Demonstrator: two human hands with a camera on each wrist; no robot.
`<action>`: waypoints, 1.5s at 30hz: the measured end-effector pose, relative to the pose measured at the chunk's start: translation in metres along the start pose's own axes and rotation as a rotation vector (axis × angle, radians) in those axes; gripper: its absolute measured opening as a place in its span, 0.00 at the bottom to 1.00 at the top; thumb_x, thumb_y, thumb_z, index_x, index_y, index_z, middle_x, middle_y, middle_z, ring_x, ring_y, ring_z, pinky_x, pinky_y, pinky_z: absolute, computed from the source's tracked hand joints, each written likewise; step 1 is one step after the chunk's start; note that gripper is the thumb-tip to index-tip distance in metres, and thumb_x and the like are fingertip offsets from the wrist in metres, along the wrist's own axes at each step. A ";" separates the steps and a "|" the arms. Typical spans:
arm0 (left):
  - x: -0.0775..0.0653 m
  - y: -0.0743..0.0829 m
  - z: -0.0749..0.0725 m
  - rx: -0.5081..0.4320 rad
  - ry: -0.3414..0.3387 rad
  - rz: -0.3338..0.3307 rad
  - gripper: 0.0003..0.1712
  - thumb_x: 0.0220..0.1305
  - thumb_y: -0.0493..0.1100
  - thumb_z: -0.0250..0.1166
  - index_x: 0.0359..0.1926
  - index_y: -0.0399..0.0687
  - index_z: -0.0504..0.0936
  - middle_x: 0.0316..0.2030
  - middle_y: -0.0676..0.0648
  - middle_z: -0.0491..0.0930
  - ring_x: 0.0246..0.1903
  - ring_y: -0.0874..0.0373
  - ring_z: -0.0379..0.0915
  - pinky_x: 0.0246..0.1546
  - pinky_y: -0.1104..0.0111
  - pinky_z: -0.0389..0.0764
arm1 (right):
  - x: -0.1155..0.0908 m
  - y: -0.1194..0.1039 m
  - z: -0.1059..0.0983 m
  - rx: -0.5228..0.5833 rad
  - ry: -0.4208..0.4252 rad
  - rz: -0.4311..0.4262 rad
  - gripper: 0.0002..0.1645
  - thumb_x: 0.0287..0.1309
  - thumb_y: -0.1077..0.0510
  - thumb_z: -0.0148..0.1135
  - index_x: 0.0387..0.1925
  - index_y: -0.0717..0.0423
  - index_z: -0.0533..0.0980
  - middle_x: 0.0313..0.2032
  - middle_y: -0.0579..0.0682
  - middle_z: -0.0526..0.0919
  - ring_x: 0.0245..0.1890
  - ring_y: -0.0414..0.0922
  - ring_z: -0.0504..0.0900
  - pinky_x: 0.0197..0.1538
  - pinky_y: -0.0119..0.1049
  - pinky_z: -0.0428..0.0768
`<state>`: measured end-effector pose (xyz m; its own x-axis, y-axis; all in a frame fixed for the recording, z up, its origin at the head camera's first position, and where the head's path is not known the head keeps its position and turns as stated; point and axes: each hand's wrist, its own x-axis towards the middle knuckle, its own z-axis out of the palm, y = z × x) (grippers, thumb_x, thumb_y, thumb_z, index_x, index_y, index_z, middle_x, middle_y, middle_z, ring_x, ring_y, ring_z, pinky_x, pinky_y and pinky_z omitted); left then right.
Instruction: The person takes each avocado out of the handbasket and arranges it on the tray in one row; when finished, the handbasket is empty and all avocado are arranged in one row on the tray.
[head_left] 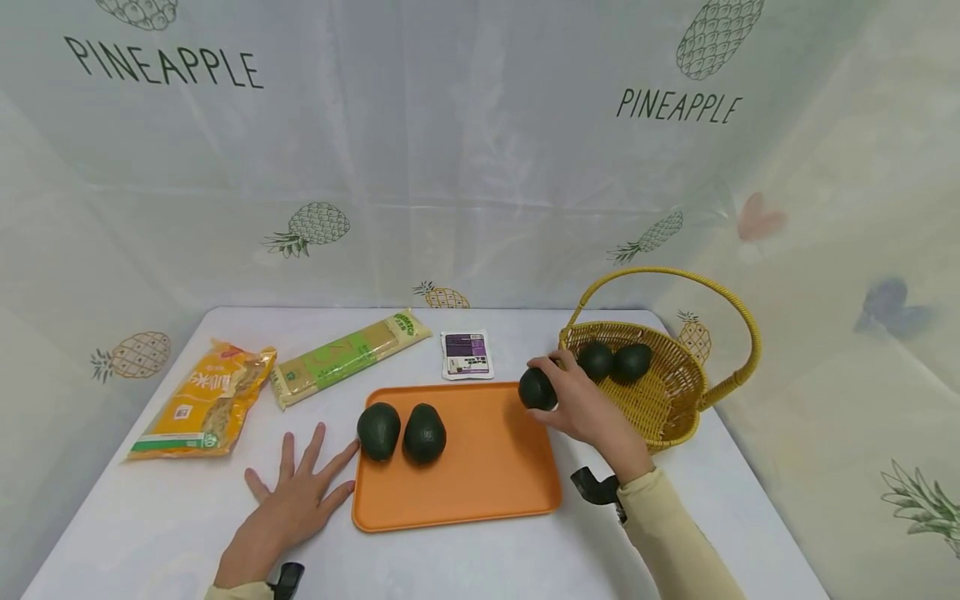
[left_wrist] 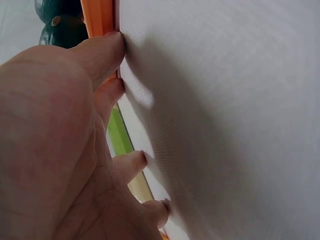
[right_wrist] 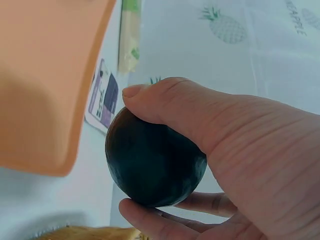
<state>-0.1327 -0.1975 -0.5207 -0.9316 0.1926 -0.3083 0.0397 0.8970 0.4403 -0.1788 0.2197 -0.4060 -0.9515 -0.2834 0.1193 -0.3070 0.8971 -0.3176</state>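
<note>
My right hand (head_left: 581, 404) grips a dark green avocado (right_wrist: 155, 157) between thumb and fingers, above the right edge of the orange tray (head_left: 487, 467). Two more avocados, one (head_left: 378, 432) and another (head_left: 424, 434), lie side by side at the tray's left end. In the yellow wicker basket (head_left: 675, 358) on the right sit two avocados (head_left: 632, 363), close together. Spread flat on the table left of the tray, my left hand (head_left: 292, 504) holds nothing. Its fingertips touch the table in the left wrist view, with the thumb side near the tray's edge.
An orange-yellow bag of grains (head_left: 206, 400) lies at the table's left. Behind the tray are a green noodle packet (head_left: 348, 354), set diagonally, and a small purple-and-white sachet (head_left: 467, 356). The basket's tall handle (head_left: 738, 312) arches up on the right. A pineapple-printed curtain (head_left: 465, 167) hangs behind.
</note>
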 end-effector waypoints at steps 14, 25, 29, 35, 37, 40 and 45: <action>0.003 -0.003 0.000 0.000 0.000 0.004 0.43 0.74 0.70 0.59 0.83 0.62 0.63 0.86 0.32 0.31 0.79 0.16 0.14 0.54 0.20 0.01 | 0.009 -0.027 0.022 0.020 -0.041 -0.081 0.40 0.58 0.53 0.82 0.69 0.55 0.75 0.66 0.66 0.73 0.53 0.58 0.85 0.59 0.53 0.90; 0.003 -0.003 0.001 0.004 0.005 0.008 0.43 0.74 0.70 0.59 0.82 0.62 0.64 0.86 0.31 0.32 0.79 0.15 0.15 0.55 0.19 0.02 | 0.014 -0.040 0.032 0.047 -0.092 -0.084 0.39 0.58 0.53 0.82 0.68 0.50 0.75 0.68 0.64 0.73 0.56 0.59 0.83 0.58 0.54 0.89; 0.003 -0.004 0.002 0.007 0.004 0.006 0.43 0.74 0.70 0.59 0.82 0.62 0.64 0.86 0.32 0.32 0.79 0.16 0.15 0.55 0.20 0.02 | 0.014 -0.042 0.038 0.074 -0.153 -0.098 0.40 0.59 0.54 0.81 0.71 0.49 0.74 0.73 0.63 0.70 0.62 0.62 0.80 0.63 0.55 0.87; 0.003 -0.004 0.002 0.016 0.003 0.000 0.43 0.74 0.70 0.59 0.82 0.63 0.64 0.86 0.32 0.32 0.79 0.16 0.15 0.55 0.19 0.03 | 0.015 -0.042 0.049 0.118 -0.180 -0.195 0.50 0.59 0.59 0.80 0.79 0.52 0.66 0.71 0.63 0.70 0.64 0.62 0.80 0.65 0.56 0.85; 0.003 -0.004 0.002 0.018 0.003 -0.001 0.43 0.74 0.71 0.59 0.82 0.63 0.64 0.86 0.32 0.32 0.79 0.16 0.15 0.55 0.19 0.03 | 0.016 -0.043 0.053 0.124 -0.180 -0.215 0.52 0.58 0.60 0.81 0.79 0.54 0.64 0.70 0.63 0.71 0.65 0.61 0.80 0.65 0.56 0.84; 0.003 -0.003 0.002 0.016 0.004 -0.002 0.43 0.74 0.70 0.59 0.82 0.63 0.64 0.86 0.32 0.32 0.79 0.16 0.15 0.55 0.19 0.03 | 0.018 -0.046 0.057 0.134 -0.206 -0.209 0.51 0.58 0.59 0.81 0.79 0.56 0.66 0.72 0.63 0.70 0.68 0.62 0.78 0.67 0.57 0.83; 0.003 -0.004 0.002 0.014 0.001 -0.004 0.43 0.74 0.71 0.59 0.83 0.63 0.63 0.86 0.32 0.32 0.80 0.16 0.15 0.55 0.20 0.02 | 0.021 -0.051 0.062 0.125 -0.270 -0.154 0.48 0.60 0.56 0.81 0.78 0.59 0.69 0.78 0.64 0.65 0.74 0.63 0.72 0.72 0.58 0.79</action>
<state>-0.1352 -0.1994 -0.5253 -0.9321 0.1884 -0.3092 0.0409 0.9033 0.4270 -0.1842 0.1469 -0.4459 -0.8587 -0.5073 -0.0731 -0.4318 0.7928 -0.4302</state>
